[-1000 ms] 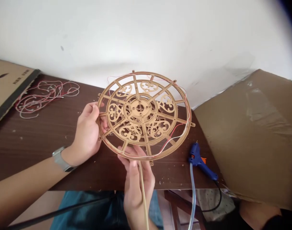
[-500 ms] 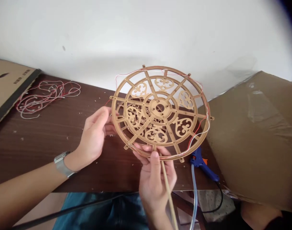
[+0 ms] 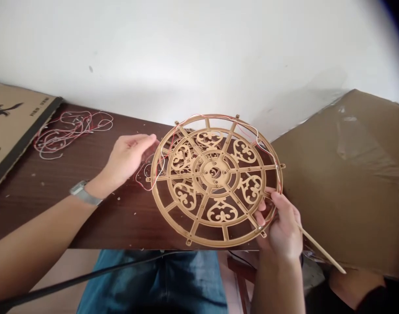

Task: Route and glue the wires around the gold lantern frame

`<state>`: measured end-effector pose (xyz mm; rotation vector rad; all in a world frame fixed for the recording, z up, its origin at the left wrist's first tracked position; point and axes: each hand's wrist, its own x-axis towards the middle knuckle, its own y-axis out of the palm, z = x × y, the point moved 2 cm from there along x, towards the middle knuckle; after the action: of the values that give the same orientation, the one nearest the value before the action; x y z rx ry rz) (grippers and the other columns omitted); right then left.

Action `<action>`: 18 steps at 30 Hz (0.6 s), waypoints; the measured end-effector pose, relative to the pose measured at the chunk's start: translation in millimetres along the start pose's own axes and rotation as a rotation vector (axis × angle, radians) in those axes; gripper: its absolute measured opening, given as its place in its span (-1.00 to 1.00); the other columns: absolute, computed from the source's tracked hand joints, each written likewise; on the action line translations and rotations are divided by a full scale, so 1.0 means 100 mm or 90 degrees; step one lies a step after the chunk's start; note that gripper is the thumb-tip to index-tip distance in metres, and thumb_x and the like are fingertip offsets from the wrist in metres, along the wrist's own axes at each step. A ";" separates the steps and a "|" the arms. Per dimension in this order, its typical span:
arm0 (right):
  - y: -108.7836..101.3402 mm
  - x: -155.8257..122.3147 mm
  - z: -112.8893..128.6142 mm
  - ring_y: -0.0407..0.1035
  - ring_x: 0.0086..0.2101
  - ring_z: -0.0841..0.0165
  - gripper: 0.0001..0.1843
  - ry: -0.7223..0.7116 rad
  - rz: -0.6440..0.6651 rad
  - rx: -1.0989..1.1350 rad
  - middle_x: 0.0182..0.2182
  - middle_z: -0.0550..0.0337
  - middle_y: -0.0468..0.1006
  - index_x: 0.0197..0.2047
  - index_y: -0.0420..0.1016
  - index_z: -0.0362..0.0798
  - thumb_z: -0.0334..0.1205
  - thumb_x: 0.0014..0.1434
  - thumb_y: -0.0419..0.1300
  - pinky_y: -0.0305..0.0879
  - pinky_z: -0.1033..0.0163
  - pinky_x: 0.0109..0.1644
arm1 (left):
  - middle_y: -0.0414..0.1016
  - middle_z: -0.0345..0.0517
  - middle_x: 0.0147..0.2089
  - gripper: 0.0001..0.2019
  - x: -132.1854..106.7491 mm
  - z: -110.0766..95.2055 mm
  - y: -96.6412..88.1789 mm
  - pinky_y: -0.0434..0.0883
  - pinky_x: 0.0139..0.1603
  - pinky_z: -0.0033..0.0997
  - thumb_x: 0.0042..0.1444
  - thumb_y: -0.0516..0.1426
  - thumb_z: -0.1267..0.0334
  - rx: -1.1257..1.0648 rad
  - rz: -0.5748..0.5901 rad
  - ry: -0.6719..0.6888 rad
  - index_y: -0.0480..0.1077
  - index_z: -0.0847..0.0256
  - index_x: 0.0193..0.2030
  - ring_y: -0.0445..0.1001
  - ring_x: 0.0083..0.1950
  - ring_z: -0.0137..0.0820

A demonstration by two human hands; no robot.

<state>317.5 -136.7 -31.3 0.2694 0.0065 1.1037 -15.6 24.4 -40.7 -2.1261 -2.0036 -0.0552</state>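
Gold fretwork wheel (image 3: 215, 179) in grip of right hand (image 3: 281, 231), open left hand (image 3: 127, 159) beside its rim

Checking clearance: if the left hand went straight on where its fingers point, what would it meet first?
Probably the rim of the gold wheel, just beyond the left hand; depth is unclear.

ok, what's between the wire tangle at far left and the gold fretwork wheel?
Head view: the left hand, fingertips by the rim of the wheel, above dark tabletop flecked with debris.
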 end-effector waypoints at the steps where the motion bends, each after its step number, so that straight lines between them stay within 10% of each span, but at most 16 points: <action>1: -0.02 0.02 -0.01 0.21 -0.71 0.59 -0.59 0.007 -0.001 0.005 -0.54 0.33 0.36 -0.14 0.63 -0.20 0.03 0.25 0.45 0.11 0.48 -0.68 | 0.64 0.00 -0.31 -0.74 -0.02 0.00 0.00 0.30 -0.34 -0.30 0.28 0.33 0.02 0.060 -0.037 0.042 0.71 0.14 -0.31 0.45 -0.34 -0.32; 6: -0.14 0.10 0.00 0.18 -0.68 0.64 -0.58 0.007 -0.028 0.004 -0.52 0.33 0.36 -0.14 0.64 -0.18 0.05 0.22 0.48 0.09 0.51 -0.65 | 0.56 -0.13 -0.39 -0.85 -0.03 -0.07 -0.14 0.23 -0.30 -0.31 0.27 0.36 0.09 0.214 -0.143 0.175 0.72 0.08 -0.23 0.34 -0.39 -0.39; 13: -0.11 0.13 0.00 0.21 -0.67 0.61 -0.59 -0.004 0.023 -0.033 -0.53 0.33 0.36 -0.11 0.61 -0.16 0.06 0.30 0.44 0.13 0.49 -0.63 | 0.58 0.02 -0.39 -0.71 -0.05 -0.13 -0.03 0.34 -0.52 -0.35 0.35 0.26 -0.02 -0.127 0.173 -0.042 0.70 0.12 -0.19 0.46 -0.51 -0.35; 18: 0.03 0.08 -0.15 0.33 -0.62 0.54 -0.53 0.050 0.082 -0.027 -0.50 0.28 0.43 -0.05 0.61 -0.13 0.16 0.33 0.41 0.26 0.45 -0.58 | 0.54 -0.07 -0.44 -0.73 -0.09 -0.12 0.01 0.38 -0.51 -0.37 0.40 0.26 0.02 -0.145 0.180 -0.066 0.66 0.15 -0.20 0.49 -0.48 -0.34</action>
<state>316.2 -124.6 -44.2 0.1900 0.0354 1.2403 -14.2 13.1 -30.9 -2.5863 -1.8029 -0.1348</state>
